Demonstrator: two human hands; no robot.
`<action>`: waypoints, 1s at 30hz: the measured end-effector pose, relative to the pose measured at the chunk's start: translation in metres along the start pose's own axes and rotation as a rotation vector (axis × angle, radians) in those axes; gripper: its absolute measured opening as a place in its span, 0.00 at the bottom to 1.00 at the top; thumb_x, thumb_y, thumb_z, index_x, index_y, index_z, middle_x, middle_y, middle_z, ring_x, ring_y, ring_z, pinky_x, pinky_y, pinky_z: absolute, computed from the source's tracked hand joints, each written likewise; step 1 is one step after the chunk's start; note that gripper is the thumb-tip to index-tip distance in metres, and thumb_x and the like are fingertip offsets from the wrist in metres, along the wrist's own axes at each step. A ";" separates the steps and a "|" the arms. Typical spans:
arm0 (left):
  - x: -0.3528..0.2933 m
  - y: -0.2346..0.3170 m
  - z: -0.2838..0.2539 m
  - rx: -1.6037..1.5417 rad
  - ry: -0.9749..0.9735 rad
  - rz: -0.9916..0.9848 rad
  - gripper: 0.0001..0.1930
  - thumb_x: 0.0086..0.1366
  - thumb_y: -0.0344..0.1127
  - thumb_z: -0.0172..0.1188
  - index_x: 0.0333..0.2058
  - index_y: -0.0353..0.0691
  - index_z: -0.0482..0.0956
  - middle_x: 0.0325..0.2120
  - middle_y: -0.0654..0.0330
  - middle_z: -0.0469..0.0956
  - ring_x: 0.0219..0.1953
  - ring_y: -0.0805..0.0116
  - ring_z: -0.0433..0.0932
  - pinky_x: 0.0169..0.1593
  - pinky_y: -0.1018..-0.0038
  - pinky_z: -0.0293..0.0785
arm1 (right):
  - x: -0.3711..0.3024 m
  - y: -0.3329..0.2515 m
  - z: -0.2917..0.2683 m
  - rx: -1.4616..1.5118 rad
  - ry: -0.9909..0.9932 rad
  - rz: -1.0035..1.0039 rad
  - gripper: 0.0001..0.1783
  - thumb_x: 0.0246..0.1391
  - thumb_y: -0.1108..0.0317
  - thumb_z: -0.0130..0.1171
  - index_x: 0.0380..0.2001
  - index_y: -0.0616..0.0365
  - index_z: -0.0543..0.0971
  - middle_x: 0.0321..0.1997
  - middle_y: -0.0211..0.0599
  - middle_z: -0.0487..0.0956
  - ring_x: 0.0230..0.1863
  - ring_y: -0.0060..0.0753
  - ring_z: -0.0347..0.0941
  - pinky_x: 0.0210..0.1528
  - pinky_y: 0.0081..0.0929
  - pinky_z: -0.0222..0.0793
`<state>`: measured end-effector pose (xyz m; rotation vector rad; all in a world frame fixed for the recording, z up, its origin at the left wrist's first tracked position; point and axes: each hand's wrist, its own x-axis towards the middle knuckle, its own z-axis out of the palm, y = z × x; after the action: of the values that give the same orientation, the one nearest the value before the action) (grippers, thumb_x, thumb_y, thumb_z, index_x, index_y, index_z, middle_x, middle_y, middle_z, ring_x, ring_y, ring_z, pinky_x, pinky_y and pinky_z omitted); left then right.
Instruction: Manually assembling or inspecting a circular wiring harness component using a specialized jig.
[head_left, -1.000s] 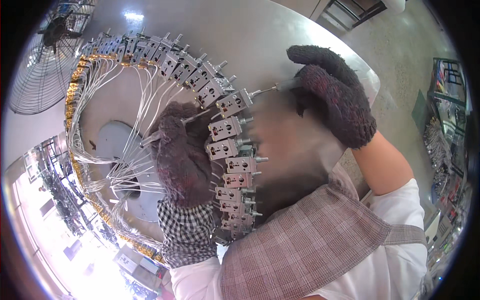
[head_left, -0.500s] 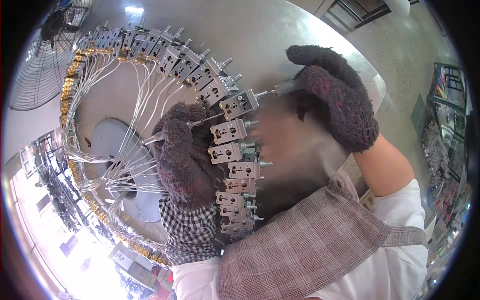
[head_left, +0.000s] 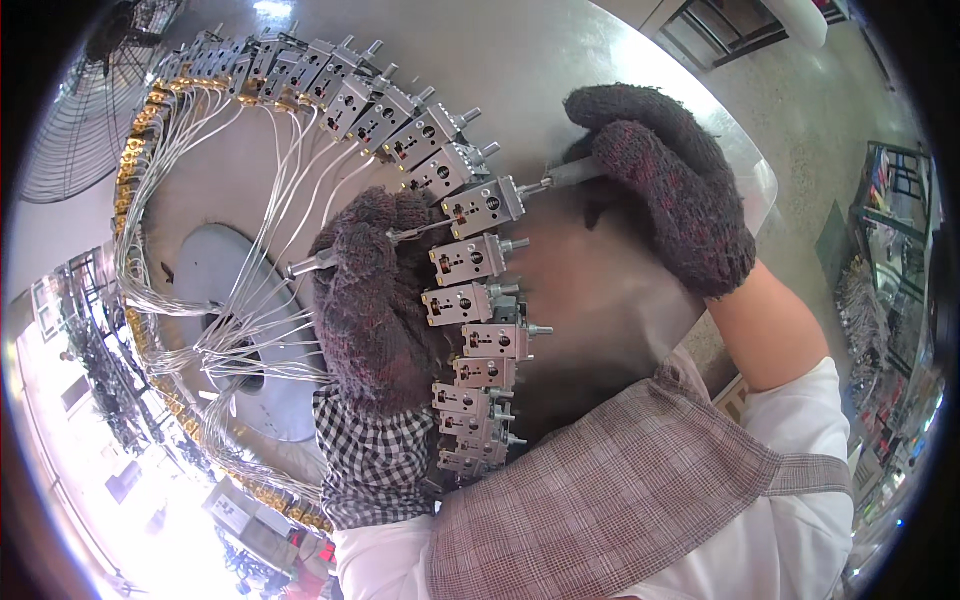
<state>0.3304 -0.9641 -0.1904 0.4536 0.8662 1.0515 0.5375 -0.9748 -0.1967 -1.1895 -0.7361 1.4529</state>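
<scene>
My left hand point(head_left: 370, 300), in a dark knitted glove, is closed round a slim metal screwdriver point(head_left: 318, 263). Its thin shaft reaches a small silver metal block point(head_left: 483, 208), one of several in a curved row. From that block's outer side a threaded stem point(head_left: 535, 188) sticks out. My right hand point(head_left: 665, 190), gloved alike, grips a grey cylindrical tool point(head_left: 575, 173) whose end meets the stem; the rest of the tool is hidden in the glove. White wires point(head_left: 270, 220) run from the blocks and brass fittings point(head_left: 130, 165) to the ring's middle.
The ring lies on a shiny metal table point(head_left: 520, 60), around a grey round disc point(head_left: 285, 400) with a central hole. A large fan point(head_left: 85, 130) stands at the far left. Loaded shelves point(head_left: 900, 220) are at the right, past the table's rounded edge.
The view has shifted slightly, and the upper blocks sit a little farther right. My right hand and its tool have come slightly nearer the block. Both grips stay the same.
</scene>
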 end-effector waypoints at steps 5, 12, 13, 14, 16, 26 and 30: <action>0.000 0.011 -0.009 0.000 -0.009 0.034 0.16 0.63 0.45 0.46 0.39 0.36 0.68 0.39 0.45 0.72 0.38 0.53 0.76 0.35 0.62 0.78 | 0.002 -0.004 0.018 -0.091 0.103 0.092 0.16 0.53 0.60 0.53 0.39 0.60 0.74 0.29 0.36 0.75 0.24 0.23 0.72 0.20 0.19 0.68; 0.008 0.014 -0.008 0.020 0.044 0.021 0.18 0.57 0.41 0.56 0.41 0.34 0.70 0.34 0.50 0.74 0.33 0.57 0.77 0.30 0.64 0.79 | 0.008 -0.010 0.015 -0.183 0.061 0.231 0.16 0.55 0.59 0.48 0.40 0.60 0.73 0.30 0.34 0.77 0.22 0.20 0.72 0.14 0.15 0.64; 0.009 0.012 -0.007 0.035 0.049 0.040 0.18 0.57 0.41 0.56 0.40 0.33 0.70 0.33 0.50 0.75 0.32 0.58 0.77 0.30 0.65 0.79 | 0.009 -0.008 0.014 -0.157 0.078 0.205 0.16 0.55 0.59 0.48 0.40 0.60 0.73 0.29 0.35 0.77 0.21 0.20 0.72 0.14 0.15 0.63; 0.009 0.014 -0.005 0.035 0.050 0.042 0.18 0.57 0.41 0.56 0.40 0.33 0.70 0.33 0.50 0.75 0.32 0.58 0.77 0.30 0.65 0.79 | 0.010 -0.010 0.015 -0.157 0.076 0.205 0.16 0.55 0.59 0.48 0.40 0.60 0.73 0.29 0.35 0.77 0.21 0.20 0.72 0.14 0.15 0.63; 0.009 0.019 -0.001 0.175 0.096 0.033 0.17 0.57 0.40 0.57 0.39 0.33 0.71 0.33 0.50 0.75 0.31 0.59 0.78 0.31 0.67 0.79 | 0.012 -0.013 0.015 -0.124 0.077 0.258 0.16 0.52 0.58 0.53 0.37 0.59 0.74 0.21 0.35 0.74 0.18 0.22 0.70 0.13 0.17 0.63; 0.000 0.019 0.005 0.020 -0.045 0.084 0.20 0.56 0.44 0.58 0.39 0.34 0.70 0.32 0.49 0.74 0.32 0.58 0.78 0.32 0.65 0.79 | 0.008 -0.018 0.011 -0.262 0.019 0.227 0.16 0.52 0.58 0.53 0.39 0.59 0.74 0.21 0.35 0.74 0.18 0.23 0.69 0.13 0.18 0.63; 0.002 0.024 -0.004 0.030 0.010 -0.015 0.19 0.57 0.44 0.57 0.40 0.35 0.70 0.32 0.51 0.75 0.31 0.58 0.77 0.31 0.65 0.79 | 0.004 -0.012 0.022 -0.091 0.052 0.158 0.18 0.52 0.56 0.53 0.40 0.58 0.74 0.20 0.35 0.74 0.16 0.22 0.68 0.12 0.17 0.62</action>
<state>0.3143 -0.9518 -0.1765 0.4670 0.8939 1.0283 0.5211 -0.9651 -0.1801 -1.3759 -0.6910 1.5253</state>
